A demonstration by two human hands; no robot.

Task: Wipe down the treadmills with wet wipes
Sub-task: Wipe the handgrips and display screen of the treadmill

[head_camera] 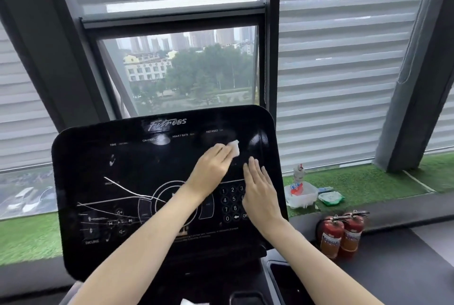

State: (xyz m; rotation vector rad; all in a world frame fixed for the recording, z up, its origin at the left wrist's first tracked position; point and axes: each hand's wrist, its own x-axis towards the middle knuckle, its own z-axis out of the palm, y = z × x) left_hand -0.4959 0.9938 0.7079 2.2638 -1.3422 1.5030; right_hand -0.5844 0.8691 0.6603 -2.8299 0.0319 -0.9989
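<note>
The treadmill's glossy black console (98, 169) fills the middle of the head view, with white markings and a number keypad at its lower right. My left hand (211, 167) lies flat on the upper right of the panel and presses a white wet wipe (234, 147) against it; the wipe sticks out past the fingertips. My right hand (258, 189) rests on the panel just right of the left one, fingers straight, covering part of the keypad. It holds nothing.
On the green turf ledge to the right stand a white tub with a spray bottle (301, 191) and a green wipe pack (330, 197). Two red fire extinguishers (341, 236) stand on the floor below. A window with blinds rises behind the console.
</note>
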